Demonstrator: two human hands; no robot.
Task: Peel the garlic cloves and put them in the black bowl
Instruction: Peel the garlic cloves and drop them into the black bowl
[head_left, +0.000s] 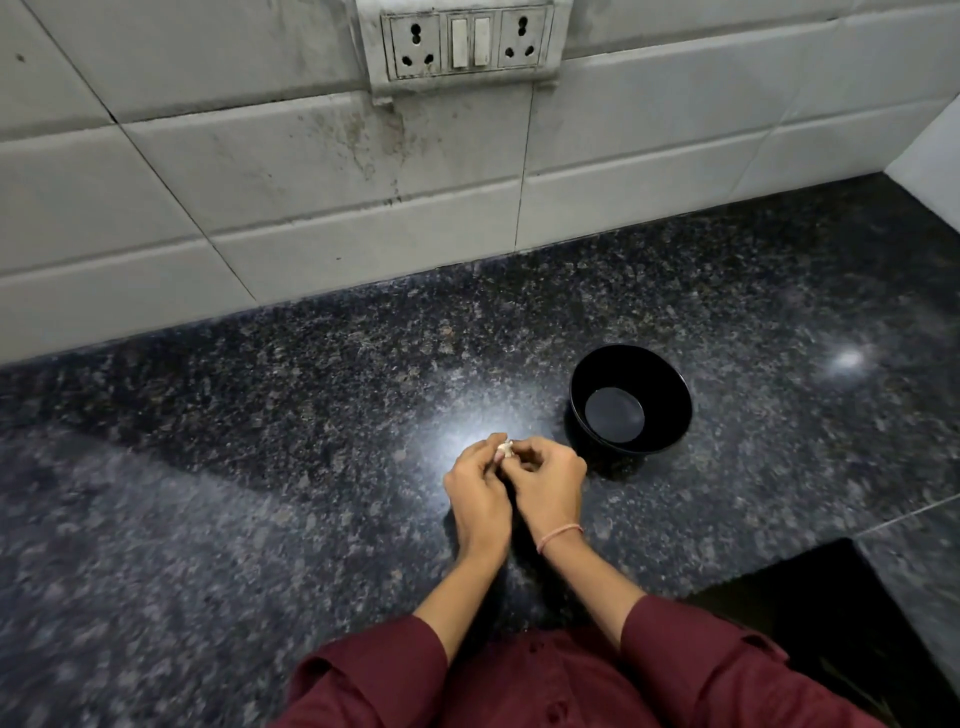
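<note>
A small pale garlic clove (506, 447) is pinched between the fingertips of both hands, just above the dark granite counter (260, 441). My left hand (478, 491) holds it from the left with curled fingers. My right hand (548, 480), with a thin pink band on the wrist, grips it from the right. The black bowl (631, 400) stands upright just right of and beyond my hands, and nothing is visible inside it. Most of the clove is hidden by my fingers.
A white tiled wall (311, 182) with a socket and switch plate (467, 41) rises behind the counter. A dark recess (831, 623) cuts into the counter at the near right. A white wall corner (935, 156) stands at the far right.
</note>
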